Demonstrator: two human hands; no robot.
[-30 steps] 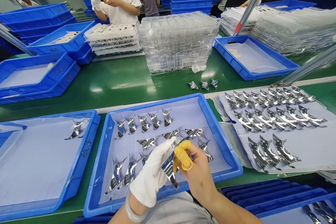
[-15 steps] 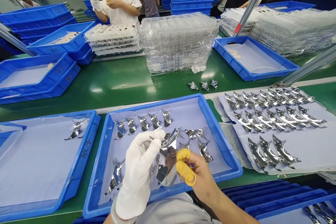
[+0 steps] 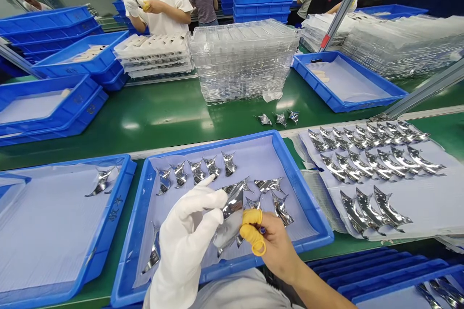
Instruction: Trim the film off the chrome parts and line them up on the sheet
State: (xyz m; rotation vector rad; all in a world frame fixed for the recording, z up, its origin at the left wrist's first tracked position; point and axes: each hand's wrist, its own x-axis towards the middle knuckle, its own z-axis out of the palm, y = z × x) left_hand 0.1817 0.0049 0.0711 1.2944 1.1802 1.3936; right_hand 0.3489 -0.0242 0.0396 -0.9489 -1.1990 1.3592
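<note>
A curved, shiny chrome part (image 3: 229, 226) with pointed corners is held above the blue tray (image 3: 308, 195) in front of me. My left hand (image 3: 186, 239), in a white glove, pinches its left edge between thumb and fingers, one finger stretched outward. On the right edge, my right hand (image 3: 277, 241) grips with yellow finger cots on thumb and finger. A small dark-blue tip (image 3: 263, 230) pokes out of that hand; its kind is hidden. More chrome parts (image 3: 196, 172) lie on the tray's white liner, several in a back row, others partly behind my hands.
At right, rows of chrome parts (image 3: 366, 164) lie on a white sheet. Another blue tray (image 3: 108, 224) stands left. Across the green bench (image 3: 163, 111) are stacked clear plastic trays (image 3: 242, 63) and three small chrome pieces (image 3: 280, 119). A metal post (image 3: 427, 89) slants in at right. Co-workers stand behind.
The chrome part has tilted and turned slightly between my hands. My left hand has shifted a little left, with one finger lifting away. My right hand keeps its grip.
</note>
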